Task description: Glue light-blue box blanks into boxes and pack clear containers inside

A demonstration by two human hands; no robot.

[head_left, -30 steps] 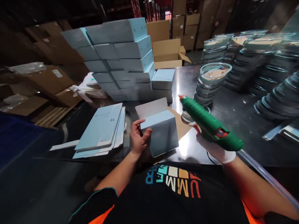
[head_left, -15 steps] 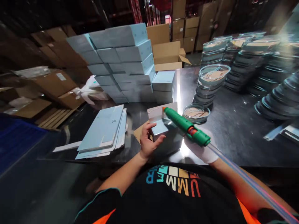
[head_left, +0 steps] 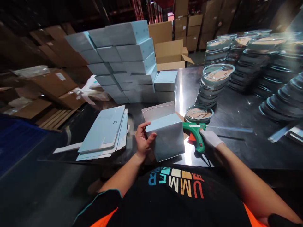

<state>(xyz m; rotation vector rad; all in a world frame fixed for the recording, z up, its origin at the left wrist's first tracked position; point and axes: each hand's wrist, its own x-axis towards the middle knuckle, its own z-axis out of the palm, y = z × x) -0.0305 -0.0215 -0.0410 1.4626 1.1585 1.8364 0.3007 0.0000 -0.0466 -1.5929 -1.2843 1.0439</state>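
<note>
The two hands are apart from each other, with the box (head_left: 168,140) between them, near the front edge of the dark table (head_left: 251,149). The bare left hand (head_left: 144,142) is clamped on the left end of this pale blue box, with the thumb on the near side and a finger at the upper edge. The box is tilted a little, and its flap (head_left: 159,110) stands raised at the far side. The right hand (head_left: 211,137), in a white glove, touches the rear of the green glue gun (head_left: 199,138); I cannot tell whether it is gripping it. The gun shows its side, the red trigger (head_left: 192,137) faces the box, and its front end is hidden behind the box. A clear stick (head_left: 232,128) comes out from its back. Just beyond the gun is a low stack of round dishes (head_left: 199,113), and behind it a taller stack (head_left: 214,88). To the left of the left hand, well apart from the box, flat cards (head_left: 101,127) lie in a pile. Farther back, many closed boxes (head_left: 129,52) are piled in rows, and behind them stands an open carton (head_left: 169,52).
</note>
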